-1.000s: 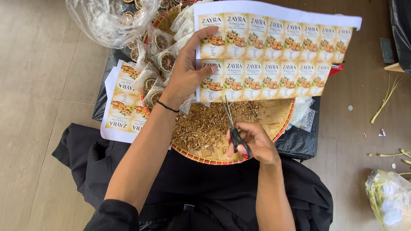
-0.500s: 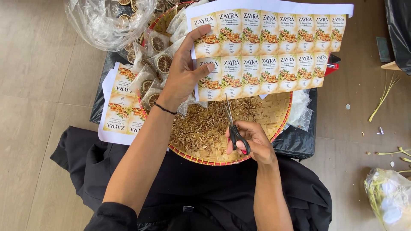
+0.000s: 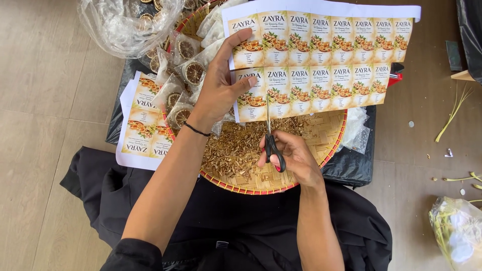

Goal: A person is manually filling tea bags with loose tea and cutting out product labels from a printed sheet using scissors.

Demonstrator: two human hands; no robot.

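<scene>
Printed label sheet (image 3: 321, 60), a white paper page carrying two rows of small cream-and-orange labels, is held up over the round woven bamboo tray with a red rim (image 3: 321, 145). The left hand (image 3: 221, 90) grips its left edge, thumb across the front of the lower row and the other fingers behind or along the upper row, so the fingers are pinching the paper. The right hand (image 3: 291, 158) holds black-handled scissors (image 3: 271, 143), fingers closed through the loops, blades pointing up into the sheet's lower edge between the first and second label columns.

Below the sheet, dried chopped brown herb pieces (image 3: 236, 148) lie heaped in the tray. Small clear pouches with dried citrus slices (image 3: 186, 70) sit at the tray's left, and a second printed label sheet (image 3: 140, 120) lies flat beside it on the black plastic cover (image 3: 351, 168).

The sheet is supported at one side only, so its free right part may sag or twist, which could pull the cut off the gap between columns and clip a label. The left thumb lies near the blade line; an upward snip could nick it. A cut strip could also drop into the loose herbs.
</scene>
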